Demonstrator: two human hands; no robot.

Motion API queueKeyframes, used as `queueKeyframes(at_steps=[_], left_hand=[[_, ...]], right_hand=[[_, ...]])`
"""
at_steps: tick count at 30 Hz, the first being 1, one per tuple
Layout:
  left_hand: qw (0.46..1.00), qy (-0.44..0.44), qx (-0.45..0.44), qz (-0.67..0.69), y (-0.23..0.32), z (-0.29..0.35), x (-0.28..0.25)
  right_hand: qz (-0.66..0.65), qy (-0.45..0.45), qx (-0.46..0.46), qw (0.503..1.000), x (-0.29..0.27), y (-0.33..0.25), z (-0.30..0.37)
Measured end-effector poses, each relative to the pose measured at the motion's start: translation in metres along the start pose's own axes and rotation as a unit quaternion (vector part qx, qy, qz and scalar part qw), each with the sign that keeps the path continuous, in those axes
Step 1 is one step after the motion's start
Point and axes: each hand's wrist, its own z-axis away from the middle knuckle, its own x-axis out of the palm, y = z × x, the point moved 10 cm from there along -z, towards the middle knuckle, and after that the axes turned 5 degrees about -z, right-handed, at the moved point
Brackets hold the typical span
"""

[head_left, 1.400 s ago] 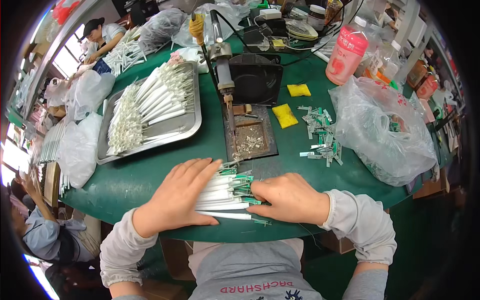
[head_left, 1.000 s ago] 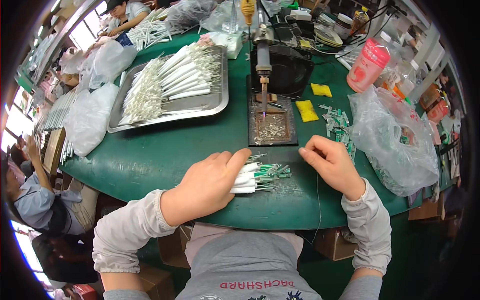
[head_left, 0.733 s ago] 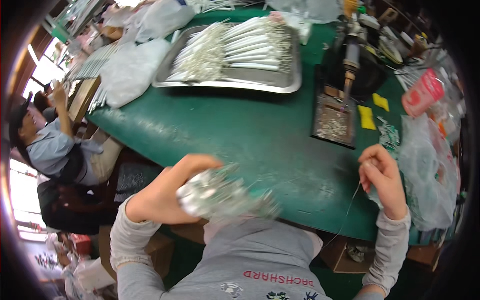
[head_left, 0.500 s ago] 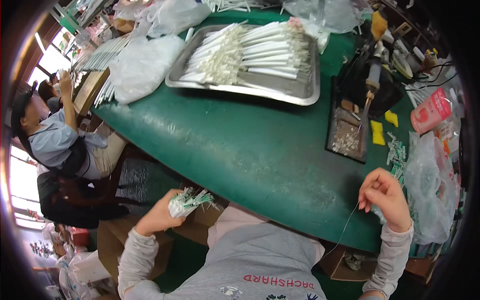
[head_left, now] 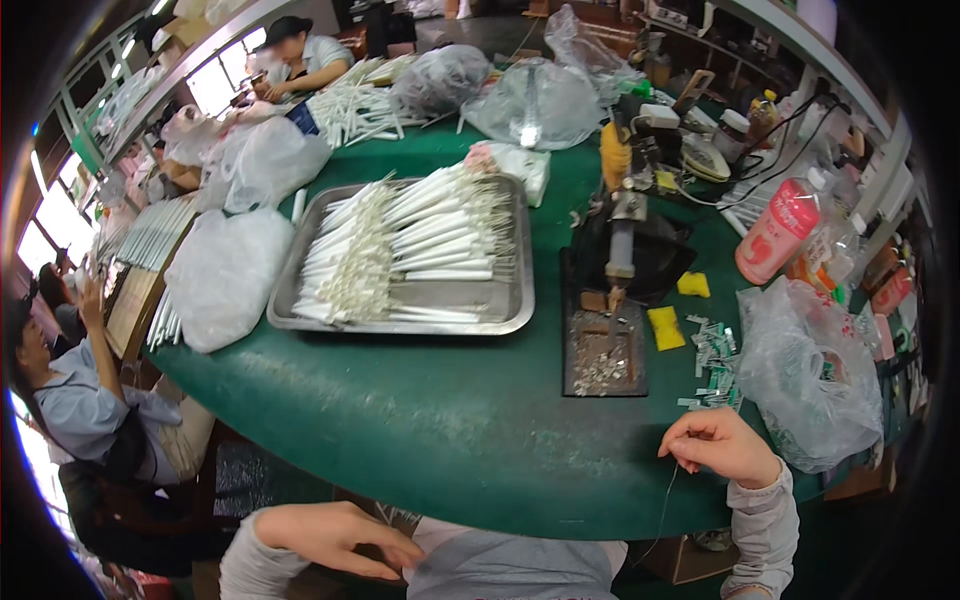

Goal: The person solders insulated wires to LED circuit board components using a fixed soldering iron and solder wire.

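The right hand [head_left: 722, 445] rests on the near edge of the green worktop [head_left: 420, 410], its grip closed in a pinch on a thin wire [head_left: 664, 500] that hangs down past the worktop edge. The left hand [head_left: 335, 538] sits below the worktop edge, close to the torso, fingers extended and loosely open, holding nothing.

Just beyond the right hand lies a scatter of small green-and-white parts [head_left: 712, 352], with 2 yellow pads [head_left: 664, 327] beside them. A clear plastic bag [head_left: 812, 372] sits immediately to the right. A dark tray of small metal pieces [head_left: 603, 362] lies under a bench press tool [head_left: 620, 240]. A metal tray [head_left: 505, 315] holding white tubes [head_left: 400, 250] occupies the worktop centre. A pink bottle [head_left: 778, 230] stands at the far right.
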Motion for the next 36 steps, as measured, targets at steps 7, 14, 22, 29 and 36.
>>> queueKeyframes(at_steps=[7, 14, 22, 29, 36], left_hand=[[0.788, 0.326, 0.123, -0.508, 0.104, -0.107, -0.148], [0.656, 0.359, 0.056, -0.661, 0.063, -0.176, -0.195], [0.675, 0.318, 0.012, -0.666, 0.047, -0.192, -0.202], [0.718, 0.339, 0.037, -0.606, 0.07, -0.18, -0.198], [0.762, 0.366, 0.095, -0.525, 0.116, -0.148, -0.169]], right_hand=[[0.068, 0.075, -0.036, 0.994, -0.028, -0.018, 0.015], [0.341, 0.305, -0.184, 0.87, -0.068, -0.071, 0.038], [0.595, 0.188, -0.201, 0.755, -0.026, -0.045, 0.015], [0.653, 0.192, -0.176, 0.711, -0.018, -0.039, 0.012], [0.627, 0.23, -0.171, 0.724, -0.023, -0.046, 0.018]])
